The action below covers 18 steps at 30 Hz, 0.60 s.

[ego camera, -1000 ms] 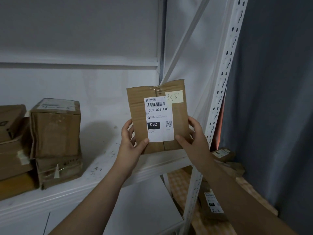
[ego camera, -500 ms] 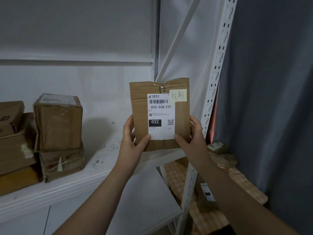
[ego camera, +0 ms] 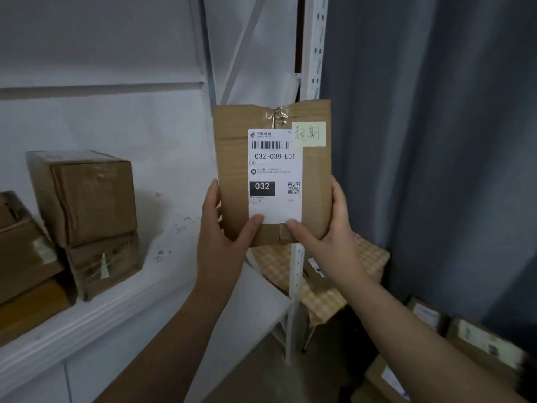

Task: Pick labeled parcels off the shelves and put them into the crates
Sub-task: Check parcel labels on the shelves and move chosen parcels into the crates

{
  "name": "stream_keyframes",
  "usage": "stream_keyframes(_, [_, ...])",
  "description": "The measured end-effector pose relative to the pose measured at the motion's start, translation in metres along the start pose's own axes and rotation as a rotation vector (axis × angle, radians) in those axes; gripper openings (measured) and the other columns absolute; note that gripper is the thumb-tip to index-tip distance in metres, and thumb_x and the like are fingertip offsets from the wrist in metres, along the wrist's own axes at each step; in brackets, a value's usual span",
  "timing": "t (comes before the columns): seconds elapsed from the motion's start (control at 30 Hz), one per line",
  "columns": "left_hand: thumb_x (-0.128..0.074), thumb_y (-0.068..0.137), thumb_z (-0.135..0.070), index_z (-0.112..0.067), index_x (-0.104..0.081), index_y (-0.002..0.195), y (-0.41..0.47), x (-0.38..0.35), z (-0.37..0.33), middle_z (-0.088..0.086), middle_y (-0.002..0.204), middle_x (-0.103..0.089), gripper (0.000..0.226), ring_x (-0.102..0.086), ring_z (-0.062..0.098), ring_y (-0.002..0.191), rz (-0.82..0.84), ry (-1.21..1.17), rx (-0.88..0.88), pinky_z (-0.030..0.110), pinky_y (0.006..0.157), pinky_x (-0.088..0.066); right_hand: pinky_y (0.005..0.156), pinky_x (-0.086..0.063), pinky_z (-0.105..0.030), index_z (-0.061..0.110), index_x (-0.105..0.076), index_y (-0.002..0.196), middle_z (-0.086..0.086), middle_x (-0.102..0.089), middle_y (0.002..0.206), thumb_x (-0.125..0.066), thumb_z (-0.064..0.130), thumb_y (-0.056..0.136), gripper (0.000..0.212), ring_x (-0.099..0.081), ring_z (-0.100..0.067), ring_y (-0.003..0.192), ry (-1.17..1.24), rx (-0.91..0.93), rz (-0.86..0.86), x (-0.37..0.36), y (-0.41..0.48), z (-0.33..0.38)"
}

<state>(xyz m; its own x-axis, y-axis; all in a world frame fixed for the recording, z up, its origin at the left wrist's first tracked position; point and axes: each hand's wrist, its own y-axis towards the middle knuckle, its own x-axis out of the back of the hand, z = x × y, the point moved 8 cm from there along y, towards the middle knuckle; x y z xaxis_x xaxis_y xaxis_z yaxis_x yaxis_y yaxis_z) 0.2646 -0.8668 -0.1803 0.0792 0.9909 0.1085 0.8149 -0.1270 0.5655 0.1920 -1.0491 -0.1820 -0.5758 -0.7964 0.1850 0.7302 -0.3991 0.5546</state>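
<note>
I hold a flat brown cardboard parcel [ego camera: 315, 181] upright in front of me, clear of the shelf. Its white label reads 032-038-E01 with a black 032 block, and a yellow sticky note sits at its top right. My left hand [ego camera: 222, 237] grips the parcel's lower left edge, thumb on the front. My right hand [ego camera: 325, 242] grips the lower right edge, thumb pressed below the label. No crate is in view.
White shelf board [ego camera: 122, 303] at left carries stacked brown boxes [ego camera: 87, 205] and more boxes at the far left. A white perforated upright [ego camera: 315, 53] stands behind the parcel. Grey curtain [ego camera: 436, 141] at right. Labelled boxes [ego camera: 476, 344] lie on the floor, lower right.
My view and both hands have swung right with the parcel, which now covers the shelf upright. Floor boxes at lower right have come into view.
</note>
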Motion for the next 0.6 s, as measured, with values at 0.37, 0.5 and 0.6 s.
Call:
stream_keyframes(0.37, [-0.066, 0.076, -0.042, -0.037, -0.025, 0.146, -0.133, -0.079, -0.02, -0.009, 0.139, -0.047, 0.081, -0.049, 0.009, 0.123, 0.403, -0.071, 0.099, 0.046, 0.095, -0.05, 0.106, -0.037, -0.026, 0.045, -0.016, 0.143, 0.027, -0.032, 0.134, -0.075, 0.038, 0.08, 0.087, -0.032, 0.011, 0.125, -0.199, -0.258, -0.275, 0.105, -0.171, -0.007])
stream_keyframes(0.5, [-0.065, 0.079, -0.041, -0.035, -0.026, 0.146, -0.19, -0.119, -0.033, -0.01, 0.14, -0.046, 0.078, -0.048, 0.009, 0.125, 0.517, -0.091, 0.112, 0.043, 0.099, -0.048, 0.103, -0.044, -0.047, 0.045, -0.016, 0.146, 0.017, -0.033, 0.142, -0.073, 0.052, 0.074, 0.093, -0.036, -0.007, 0.133, -0.204, -0.366, -0.369, 0.154, -0.233, -0.017])
stream_keyframes(0.6, [-0.069, 0.085, -0.031, -0.036, -0.027, 0.145, -0.237, -0.157, -0.046, -0.015, 0.138, -0.045, 0.073, -0.047, 0.004, 0.123, 0.614, -0.098, 0.121, 0.036, 0.1, -0.045, 0.101, -0.046, -0.046, 0.037, -0.02, 0.148, 0.008, -0.04, 0.142, -0.074, 0.052, 0.074, 0.092, -0.041, -0.01, 0.131, -0.216, -0.425, -0.442, 0.201, -0.28, -0.021])
